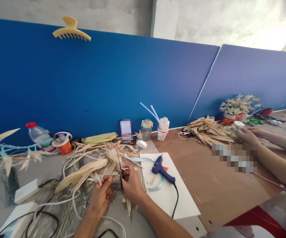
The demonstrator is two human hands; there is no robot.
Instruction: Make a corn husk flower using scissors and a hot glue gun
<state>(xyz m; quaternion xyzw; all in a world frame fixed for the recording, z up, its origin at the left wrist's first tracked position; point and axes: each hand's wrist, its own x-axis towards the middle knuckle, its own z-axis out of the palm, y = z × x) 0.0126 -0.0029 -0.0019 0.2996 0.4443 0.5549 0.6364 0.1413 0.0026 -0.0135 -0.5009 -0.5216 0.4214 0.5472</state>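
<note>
My left hand (103, 193) is closed in a pinch on a small pale husk flower (99, 178), low in the middle of the view. Close beside it on the right, my right hand (131, 183) grips dark-handled scissors (121, 177), their blades pointing up and away. Dried corn husks (83, 172) lie under and behind both hands. To the right, a blue glue gun (160, 169) rests on a white sheet (182, 201), with a light blue ribbon (157, 188) beside it.
Behind the husks stand a bottle (40, 135), an orange cup (62, 145), a jar (146, 130) and a cup with straws (162, 133). White cables (56, 203) cross the left side. Another person's hands (247, 135) are at the far right, near more husks (206, 129).
</note>
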